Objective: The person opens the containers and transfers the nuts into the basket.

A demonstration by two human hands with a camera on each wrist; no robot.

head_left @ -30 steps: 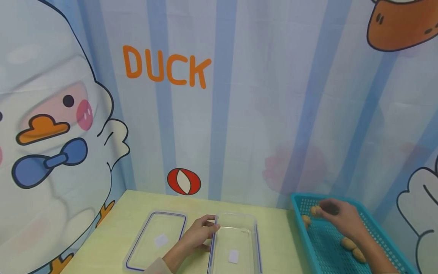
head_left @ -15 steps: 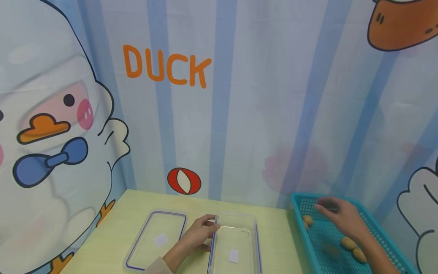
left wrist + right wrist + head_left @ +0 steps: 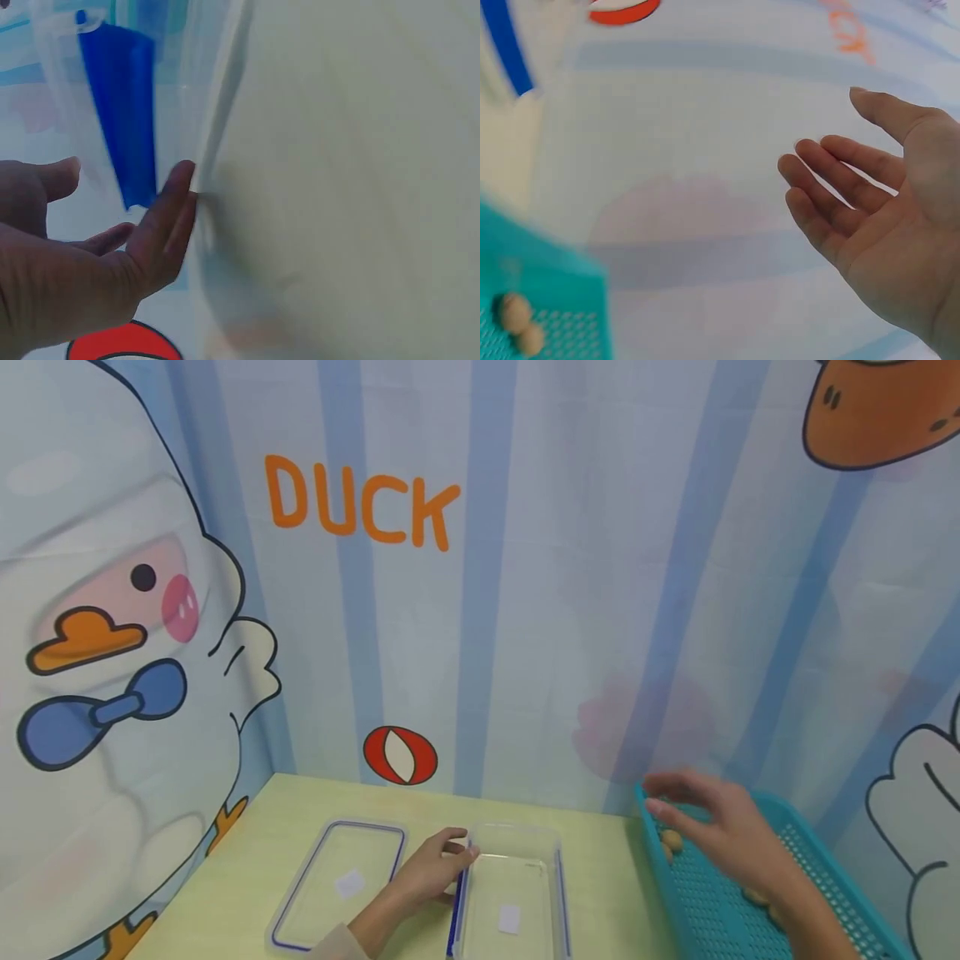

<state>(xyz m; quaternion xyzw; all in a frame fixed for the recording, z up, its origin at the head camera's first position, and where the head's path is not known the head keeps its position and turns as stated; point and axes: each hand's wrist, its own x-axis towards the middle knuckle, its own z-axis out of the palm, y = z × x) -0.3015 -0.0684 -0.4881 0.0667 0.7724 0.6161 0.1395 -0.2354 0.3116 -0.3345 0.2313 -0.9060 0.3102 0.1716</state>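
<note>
My left hand (image 3: 429,870) is at the left wall of a clear plastic food container (image 3: 517,860) with blue clips. Its thumb lies at the rim, and its fairly straight fingers (image 3: 161,217) touch the outer wall. One blue clip (image 3: 124,112) shows large in the left wrist view. Above the turquoise basket (image 3: 840,868) hovers my right hand (image 3: 723,818), fingers apart and holding nothing. Small round tan lumps (image 3: 672,841) lie at the basket's left side. More tan lumps (image 3: 756,897) are partly hidden behind the right forearm; their kind is unclear.
Left of the container lies its clear lid (image 3: 337,877) with a blue seal and a white label. A white label (image 3: 509,919) also marks the container's floor. The pale yellow table (image 3: 315,793) ends at a printed duck curtain (image 3: 547,610).
My right hand pinched a tan lump, then let it go into the basket, where it blurred in falling. The hand has since moved left and slightly up. My left hand stays at the container.
</note>
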